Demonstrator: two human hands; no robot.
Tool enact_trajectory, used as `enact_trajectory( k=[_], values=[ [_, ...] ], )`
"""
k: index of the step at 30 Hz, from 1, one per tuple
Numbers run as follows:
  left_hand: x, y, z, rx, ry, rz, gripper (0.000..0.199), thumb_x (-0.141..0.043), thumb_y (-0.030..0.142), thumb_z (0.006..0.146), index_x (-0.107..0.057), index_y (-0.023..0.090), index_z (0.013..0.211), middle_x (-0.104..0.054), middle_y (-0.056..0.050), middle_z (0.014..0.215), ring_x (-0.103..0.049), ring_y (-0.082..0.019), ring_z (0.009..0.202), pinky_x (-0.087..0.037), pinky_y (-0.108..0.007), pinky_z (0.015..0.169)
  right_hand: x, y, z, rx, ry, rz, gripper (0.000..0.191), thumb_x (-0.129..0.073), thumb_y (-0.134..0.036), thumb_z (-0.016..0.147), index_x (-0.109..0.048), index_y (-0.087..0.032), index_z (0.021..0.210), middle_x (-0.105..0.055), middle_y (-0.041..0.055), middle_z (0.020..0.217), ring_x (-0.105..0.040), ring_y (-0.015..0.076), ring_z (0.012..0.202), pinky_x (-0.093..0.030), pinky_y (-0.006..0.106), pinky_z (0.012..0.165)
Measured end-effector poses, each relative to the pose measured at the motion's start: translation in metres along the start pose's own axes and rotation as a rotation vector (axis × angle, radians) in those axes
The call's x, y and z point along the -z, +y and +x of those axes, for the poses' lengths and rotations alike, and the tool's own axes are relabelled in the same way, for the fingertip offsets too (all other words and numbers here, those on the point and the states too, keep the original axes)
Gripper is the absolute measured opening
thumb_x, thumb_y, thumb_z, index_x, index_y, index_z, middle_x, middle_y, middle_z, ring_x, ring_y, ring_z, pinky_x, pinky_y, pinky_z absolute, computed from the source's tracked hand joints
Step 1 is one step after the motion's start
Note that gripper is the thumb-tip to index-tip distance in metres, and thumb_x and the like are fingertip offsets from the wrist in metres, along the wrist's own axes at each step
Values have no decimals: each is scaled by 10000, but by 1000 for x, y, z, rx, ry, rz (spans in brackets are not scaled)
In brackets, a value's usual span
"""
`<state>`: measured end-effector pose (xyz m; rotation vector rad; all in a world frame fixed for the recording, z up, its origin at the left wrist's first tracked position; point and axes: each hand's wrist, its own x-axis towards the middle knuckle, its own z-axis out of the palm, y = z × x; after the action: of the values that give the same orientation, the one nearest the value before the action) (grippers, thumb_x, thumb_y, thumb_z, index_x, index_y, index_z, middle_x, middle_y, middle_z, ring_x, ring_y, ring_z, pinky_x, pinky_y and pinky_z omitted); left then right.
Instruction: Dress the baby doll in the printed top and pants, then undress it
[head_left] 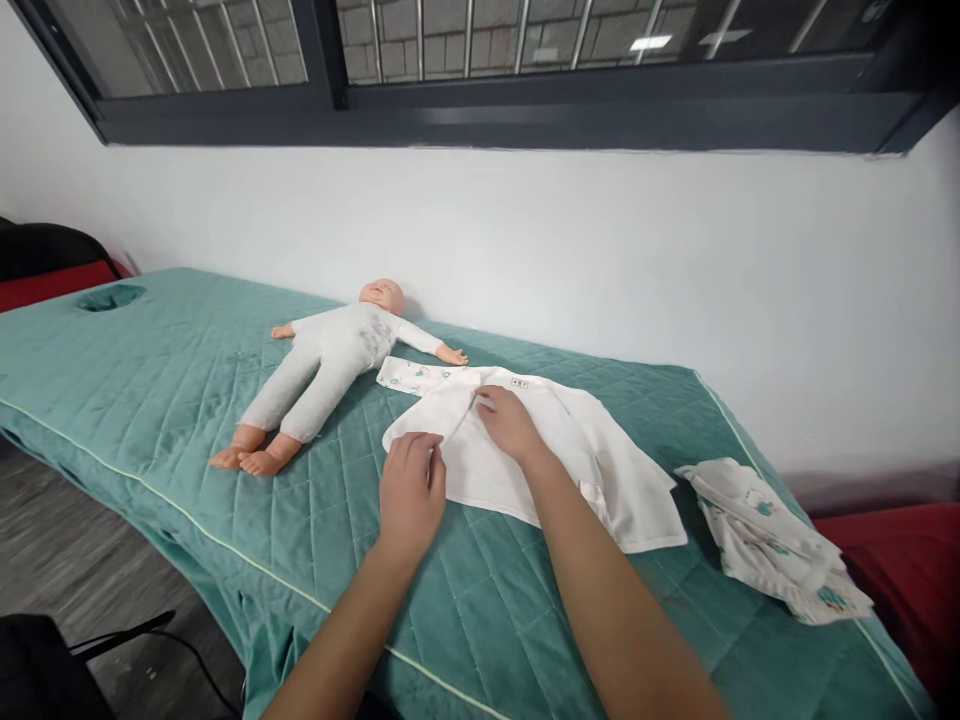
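A small white garment [555,430] lies spread on the green quilted cover, one printed sleeve reaching toward the doll. My left hand [412,490] is at its lower left edge, fingers bent and close together; whether cloth is between them is hidden. Over the garment's upper middle, my right hand [506,420] has its fingers curled at a front edge of the cloth, in a pinch. Left of the garment, a baby doll [322,360] in a white cloth body lies on its back, arms spread, its hand close to the garment's sleeve.
A folded printed cloth [776,540] rests at the right end of the green cover [165,400]. Behind stands a white wall below a dark-framed window [480,110]. Red items are at both ends. A black object with a cable [45,670] is at lower left.
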<state>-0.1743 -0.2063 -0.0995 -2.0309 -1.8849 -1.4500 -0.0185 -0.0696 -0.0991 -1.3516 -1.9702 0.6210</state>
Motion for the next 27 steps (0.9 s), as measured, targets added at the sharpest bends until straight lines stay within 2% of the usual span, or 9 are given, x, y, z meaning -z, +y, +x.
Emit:
enact_trajectory(
  k=[2, 4, 8, 14, 19, 27],
  values=[
    [-2, 2, 1, 2, -142, 107, 193, -431, 164, 938, -604, 196, 1016, -658, -60, 927, -600, -218, 923, -482, -360, 830, 0, -3, -3, 24, -41, -57, 380, -536, -189, 865, -612, -173, 1237, -601, 110, 1355, -475, 246, 1311, -291, 411, 1147],
    [-4, 4, 2, 25, -224, 219, 193, -440, 162, 929, -621, 199, 985, -670, -51, 876, -610, -220, 867, -468, -343, 764, -1, -6, -5, 32, -92, -156, 459, -520, -242, 903, -537, -174, 1357, -486, 111, 1491, -368, 264, 1407, -214, 443, 1181],
    [-2, 7, 1, 61, -258, 304, 209, -434, 174, 931, -632, 204, 992, -698, -54, 918, -637, -206, 840, -437, -308, 697, -1, -7, -4, 19, -184, -419, 566, -400, -373, 984, -359, -150, 1503, -310, 90, 1607, -239, 263, 1482, -161, 451, 1196],
    [-2, 9, 1, 117, -298, 351, 234, -424, 210, 948, -636, 212, 1049, -728, -56, 951, -662, -197, 779, -398, -291, 641, -6, -4, 10, 42, -181, -548, 536, -289, -394, 1008, -393, -162, 1479, -321, 82, 1603, -234, 265, 1483, -176, 476, 1185],
    [-3, 9, 2, 137, -312, 351, 242, -420, 206, 947, -637, 214, 1053, -732, -63, 979, -669, -209, 785, -398, -300, 652, -7, -1, 23, 38, -172, -582, 577, -365, -406, 974, -391, -93, 1458, -389, 146, 1559, -238, 275, 1478, -193, 466, 1182],
    [-1, 10, 3, 148, -341, 339, 235, -420, 208, 946, -634, 224, 1043, -729, -62, 992, -673, -219, 831, -413, -309, 676, -7, -2, 21, 52, -200, -603, 610, -330, -405, 986, -345, -68, 1494, -307, 155, 1598, -201, 289, 1496, -160, 466, 1196]
  ],
)
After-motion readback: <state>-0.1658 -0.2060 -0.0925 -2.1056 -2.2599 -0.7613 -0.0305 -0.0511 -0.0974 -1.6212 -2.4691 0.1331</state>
